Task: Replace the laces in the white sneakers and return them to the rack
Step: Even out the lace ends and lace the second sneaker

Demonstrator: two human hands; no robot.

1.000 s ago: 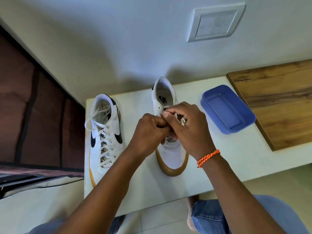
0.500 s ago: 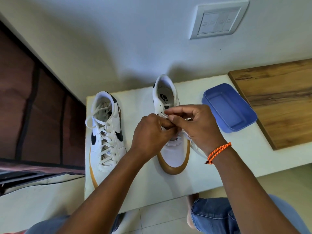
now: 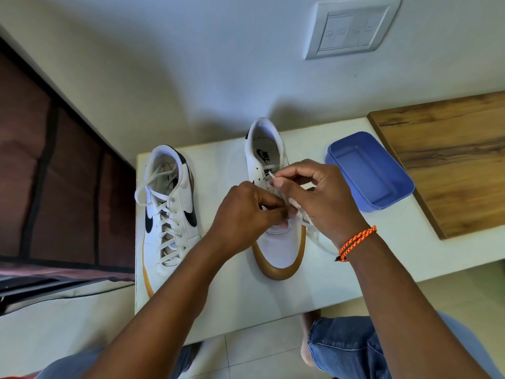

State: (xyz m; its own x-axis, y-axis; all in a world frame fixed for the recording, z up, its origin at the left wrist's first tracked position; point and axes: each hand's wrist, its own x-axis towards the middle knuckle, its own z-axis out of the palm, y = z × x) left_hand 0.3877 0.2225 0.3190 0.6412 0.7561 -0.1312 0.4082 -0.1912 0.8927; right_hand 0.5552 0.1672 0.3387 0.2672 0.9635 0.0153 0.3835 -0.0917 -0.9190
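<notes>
Two white sneakers with gum soles stand on a white table (image 3: 235,302), toes toward me. The left sneaker (image 3: 168,214) is fully laced, its loose lace ends looped over the collar. Over the lace area of the right sneaker (image 3: 278,250) both hands work. My left hand (image 3: 243,212) pinches the shoe's eyelet edge or lace there; which one is hidden. My right hand (image 3: 319,201) pinches the tip of a white lace (image 3: 314,233) near the tongue. The lace trails down past my right wrist onto the table.
An empty blue plastic tub (image 3: 371,170) sits right of the shoes, beside a wooden board (image 3: 451,160) at the table's right end. The wall with a switch plate (image 3: 352,28) is directly behind. A dark panel stands left. My knees and tiled floor lie below.
My right hand has slid right and back from my left hand, drawing the lace out so a length trails beside the shoe. The left hand stayed over the eyelets.
</notes>
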